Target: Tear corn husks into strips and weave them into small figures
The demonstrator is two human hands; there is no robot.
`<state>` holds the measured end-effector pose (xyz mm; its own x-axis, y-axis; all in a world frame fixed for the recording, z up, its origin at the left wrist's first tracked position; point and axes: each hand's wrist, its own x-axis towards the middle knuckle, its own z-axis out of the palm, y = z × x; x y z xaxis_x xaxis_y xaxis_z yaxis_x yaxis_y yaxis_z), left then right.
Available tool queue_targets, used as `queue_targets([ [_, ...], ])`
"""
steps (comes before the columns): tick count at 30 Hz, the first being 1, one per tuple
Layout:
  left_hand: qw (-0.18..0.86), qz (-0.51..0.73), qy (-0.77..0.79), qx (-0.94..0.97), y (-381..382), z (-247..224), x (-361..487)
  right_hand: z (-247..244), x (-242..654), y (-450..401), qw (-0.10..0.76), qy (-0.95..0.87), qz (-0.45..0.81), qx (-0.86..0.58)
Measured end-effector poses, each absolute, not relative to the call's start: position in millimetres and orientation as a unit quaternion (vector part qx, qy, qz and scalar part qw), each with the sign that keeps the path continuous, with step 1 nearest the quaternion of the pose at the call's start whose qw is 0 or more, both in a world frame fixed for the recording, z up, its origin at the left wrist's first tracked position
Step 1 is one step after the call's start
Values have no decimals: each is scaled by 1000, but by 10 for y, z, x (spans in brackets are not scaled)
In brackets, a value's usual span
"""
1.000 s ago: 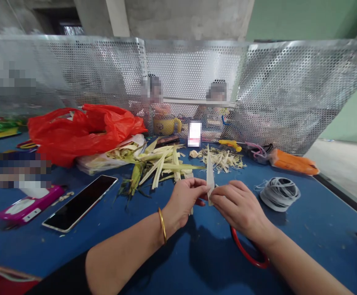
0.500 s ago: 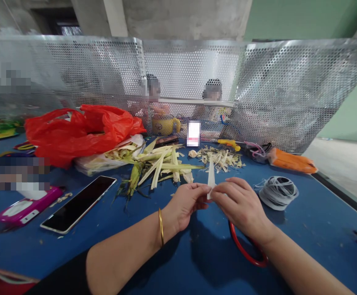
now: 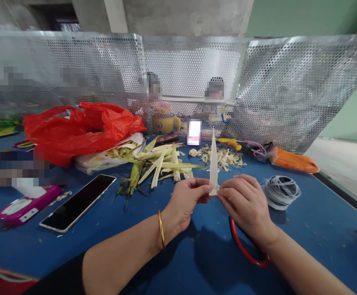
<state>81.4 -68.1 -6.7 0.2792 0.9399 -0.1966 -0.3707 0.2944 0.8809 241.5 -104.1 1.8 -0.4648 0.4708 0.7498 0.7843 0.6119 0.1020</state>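
Note:
A pale, pointed strip of corn husk [image 3: 213, 166] stands upright with its tip pointing up and away. My left hand [image 3: 186, 200] is closed, pinching the husk's lower left edge between thumb and fingers. The fingertips of my right hand [image 3: 246, 203] pinch the bottom right corner, where the base flares a little. Below my right palm shows a red loop handle [image 3: 248, 248], seemingly of scissors; the rest is hidden, and I cannot tell whether it lies on the table or touches the hand. Beyond my hands is a pile of corn husks [image 3: 158, 164].
Husk scraps [image 3: 226, 157] lie behind. A ball of pale string [image 3: 281, 192] and an orange packet [image 3: 295, 160] are at right. Left are a phone [image 3: 78, 203], a purple device [image 3: 27, 207] and a red plastic bag [image 3: 82, 131]. A perforated metal screen [image 3: 190, 61] bounds the blue table.
The husk strip now shows taller and its base is spread wider. My right hand has shifted slightly right, away from my left hand. The view has tilted a little.

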Motion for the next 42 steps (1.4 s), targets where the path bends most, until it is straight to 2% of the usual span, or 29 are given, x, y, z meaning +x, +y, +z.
queue_targets([
  [7,703,458,381,388,-679,-53,809,52,2434,-1031,335,-832,-246,-368],
  [12,701,450,379,404,-693,-34,810,26,2433,-1018,369,-825,-206,-374],
  [17,702,449,375,407,-702,-30,805,7,2427,-1010,353,-834,-216,-366],
  [26,685,470,389,399,-685,-40,808,3,2395,-1008,384,-815,-165,-400],
  [36,647,482,399,436,-693,-8,815,1,2359,-1012,401,-786,-63,-467],
  [42,647,476,388,452,-683,-30,807,-43,2323,-1021,423,-738,84,-519],
])
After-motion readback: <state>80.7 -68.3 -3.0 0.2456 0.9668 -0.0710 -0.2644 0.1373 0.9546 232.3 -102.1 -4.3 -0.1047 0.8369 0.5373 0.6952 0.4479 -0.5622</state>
